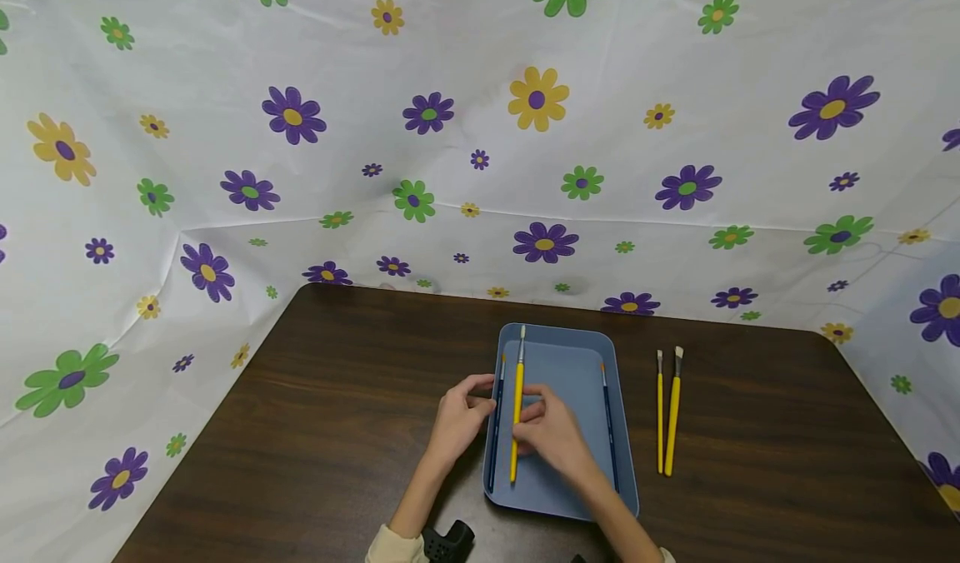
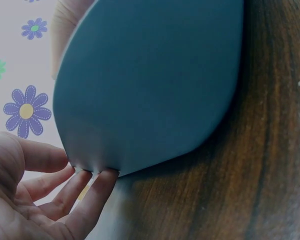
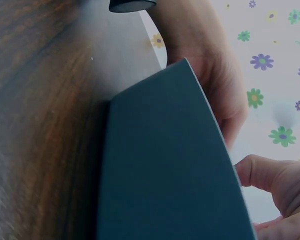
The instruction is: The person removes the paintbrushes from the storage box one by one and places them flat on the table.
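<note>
A blue-grey tray (image 1: 558, 355) lies on the dark wood table. My left hand (image 1: 459, 421) grips its left rim; in the left wrist view the fingertips (image 2: 106, 175) press the outer wall, with the thumb at the rim. Inside the tray, my right hand (image 1: 557, 436) pinches a yellow-handled paintbrush (image 1: 518, 384), bristles pointing away from me. A dark blue paintbrush (image 1: 495, 434) lies along the left wall, beside the yellow one. Another dark blue paintbrush (image 1: 609, 421) lies along the right wall. The tray wall (image 3: 160, 150) hides the brushes in the right wrist view.
Right of the tray, a thin yellow paintbrush (image 1: 660, 417) and a thicker yellow paintbrush (image 1: 673, 417) lie side by side on the table (image 1: 337, 380). A flowered cloth (image 1: 465, 138) hangs behind the table's far edge. A black wrist device (image 1: 450, 541) shows at the left sleeve.
</note>
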Motion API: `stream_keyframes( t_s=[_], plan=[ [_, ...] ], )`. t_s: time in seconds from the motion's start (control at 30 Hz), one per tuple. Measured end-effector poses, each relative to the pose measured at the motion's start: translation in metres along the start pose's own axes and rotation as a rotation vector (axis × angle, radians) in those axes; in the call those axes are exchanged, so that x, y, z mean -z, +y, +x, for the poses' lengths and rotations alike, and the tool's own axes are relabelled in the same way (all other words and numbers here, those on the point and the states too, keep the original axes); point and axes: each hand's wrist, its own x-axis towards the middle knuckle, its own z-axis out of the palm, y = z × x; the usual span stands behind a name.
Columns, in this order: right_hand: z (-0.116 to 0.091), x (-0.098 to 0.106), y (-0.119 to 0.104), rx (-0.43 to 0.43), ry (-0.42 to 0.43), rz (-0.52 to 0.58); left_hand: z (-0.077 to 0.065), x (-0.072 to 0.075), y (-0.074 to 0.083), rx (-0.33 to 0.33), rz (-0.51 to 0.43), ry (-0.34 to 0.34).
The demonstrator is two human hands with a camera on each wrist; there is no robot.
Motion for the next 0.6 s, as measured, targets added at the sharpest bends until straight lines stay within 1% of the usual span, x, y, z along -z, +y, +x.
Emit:
stream_keyframes(
  t_s=[0.27, 0.6],
  plan=[
    [0.002, 0.013, -0.008, -0.014, 0.054, 0.014, 0.0, 0.0, 0.0, -0.002, 0.015, 0.006],
    [0.002, 0.041, -0.016, -0.006, 0.062, 0.038, -0.001, 0.001, 0.0, -0.003, 0.013, 0.0]
  ],
)
